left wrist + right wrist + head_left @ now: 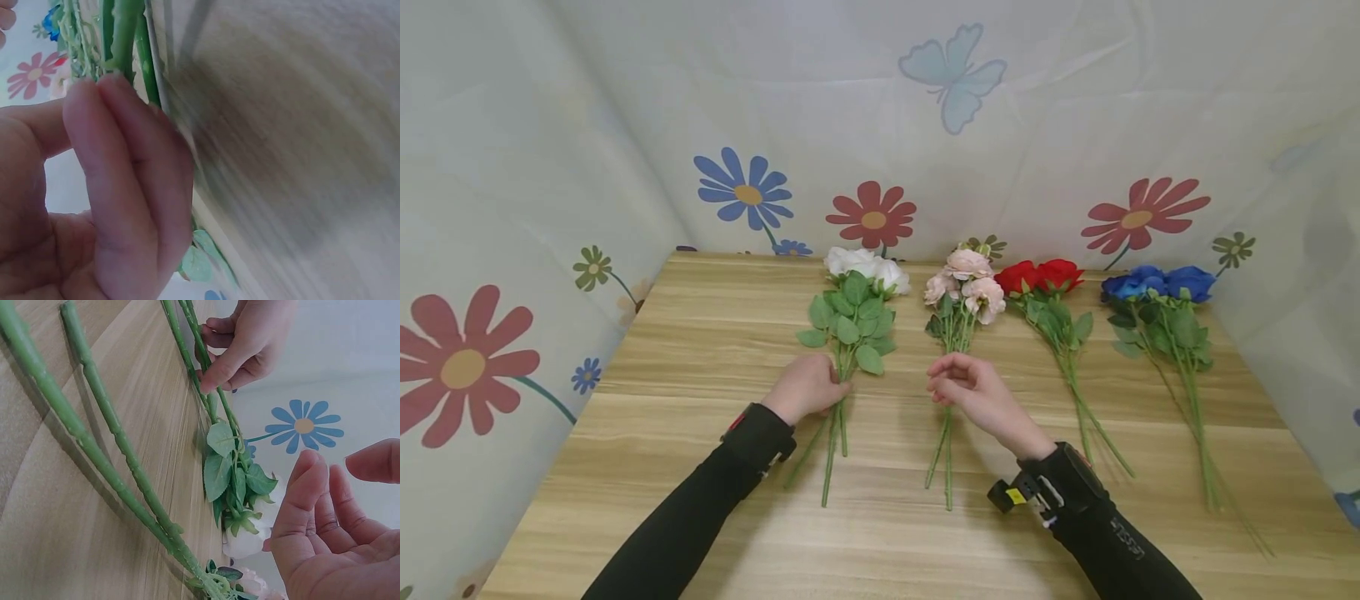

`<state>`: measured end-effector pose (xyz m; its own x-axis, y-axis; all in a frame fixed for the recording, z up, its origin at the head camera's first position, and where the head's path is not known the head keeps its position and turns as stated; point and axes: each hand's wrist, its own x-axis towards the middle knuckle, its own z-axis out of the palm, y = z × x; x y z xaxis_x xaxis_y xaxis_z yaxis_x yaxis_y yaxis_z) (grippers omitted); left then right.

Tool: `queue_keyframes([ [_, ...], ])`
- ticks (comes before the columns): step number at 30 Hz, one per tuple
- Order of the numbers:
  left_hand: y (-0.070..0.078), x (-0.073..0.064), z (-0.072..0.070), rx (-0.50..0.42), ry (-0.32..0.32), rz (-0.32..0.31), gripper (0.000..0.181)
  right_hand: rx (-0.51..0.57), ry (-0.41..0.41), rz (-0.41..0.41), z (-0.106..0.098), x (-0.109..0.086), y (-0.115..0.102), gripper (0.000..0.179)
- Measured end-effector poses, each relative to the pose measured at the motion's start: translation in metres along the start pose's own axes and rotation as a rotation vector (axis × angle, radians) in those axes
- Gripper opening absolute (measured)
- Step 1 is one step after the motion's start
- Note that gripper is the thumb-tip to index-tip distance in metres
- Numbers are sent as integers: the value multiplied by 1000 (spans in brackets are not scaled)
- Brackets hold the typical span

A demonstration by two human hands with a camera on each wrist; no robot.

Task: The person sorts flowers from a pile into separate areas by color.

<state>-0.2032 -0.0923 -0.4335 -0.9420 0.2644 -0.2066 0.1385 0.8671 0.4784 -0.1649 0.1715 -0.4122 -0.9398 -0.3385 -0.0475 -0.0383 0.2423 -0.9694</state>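
At the left of the head view, my left hand (808,385) pinches the green stems of the white roses (867,268), just below their leaves. Its fingertips meet at a stem (125,44) in the left wrist view. The white roses lie on the wooden table with their blooms toward the back edge. Over the stems of the pink flowers (967,283) hovers my right hand (981,392), its fingers loosely bent. A gap shows between thumb and fingertips of this hand (331,531) in the right wrist view, and it holds nothing.
To the right lie red roses (1051,275) and blue roses (1157,285), stems pointing toward the front of the table (700,333). A white curtain (820,100) printed with flowers and a butterfly stands behind and along both sides.
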Motion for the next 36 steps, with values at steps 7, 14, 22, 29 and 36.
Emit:
queue_keyframes([
  [7, -2, 0, 1, -64, -1, -62, 36, -3, 0, 2, 1, 0, 0, 19],
  [14, -7, -2, 0, -125, -1, -89, 38, 2, -5, -2, 1, 1, 1, 19],
  [22, -10, -5, -2, -114, 1, -69, 30, -4, 0, -10, -3, 1, 1, 21],
  [29, -7, -12, -8, -56, 116, 8, 36, -75, 37, -61, -14, 0, 3, 19],
  [36, 4, -19, -18, 9, 298, 157, 25, -288, 125, -148, -29, -2, 8, 18],
])
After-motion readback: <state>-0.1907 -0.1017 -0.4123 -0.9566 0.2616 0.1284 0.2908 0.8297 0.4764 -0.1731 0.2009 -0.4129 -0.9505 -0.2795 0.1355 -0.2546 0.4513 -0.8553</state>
